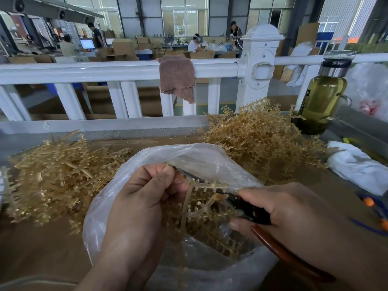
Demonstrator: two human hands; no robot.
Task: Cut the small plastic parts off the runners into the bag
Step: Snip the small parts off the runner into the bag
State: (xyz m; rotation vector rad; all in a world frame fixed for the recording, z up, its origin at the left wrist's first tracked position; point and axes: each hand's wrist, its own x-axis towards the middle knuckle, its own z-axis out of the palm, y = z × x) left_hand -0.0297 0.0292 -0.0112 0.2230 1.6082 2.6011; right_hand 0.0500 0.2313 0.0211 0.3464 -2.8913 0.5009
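Amber plastic runner (210, 184), with small parts on its branches, is over the open mouth of the clear bag (195, 156). The left hand (144, 192) pinches 1 end of it between the thumb and the curled fingers. The right hand (294, 211) grips the scissors (247, 204), with the fingers wrapped around the red-brown handles. The dark blades lie along the runner and reach up to the left fingers. I cannot tell if the blades are open.

More amber pieces lie inside the bag. On the brown table (37, 248) there are 2 heaps of runners: the left pile (58, 175) and the right pile (262, 139) behind the bag. A bottle (321, 95) of yellow-green liquid stands at the far right. A brown cloth (177, 78) hangs over the white railing (105, 70).
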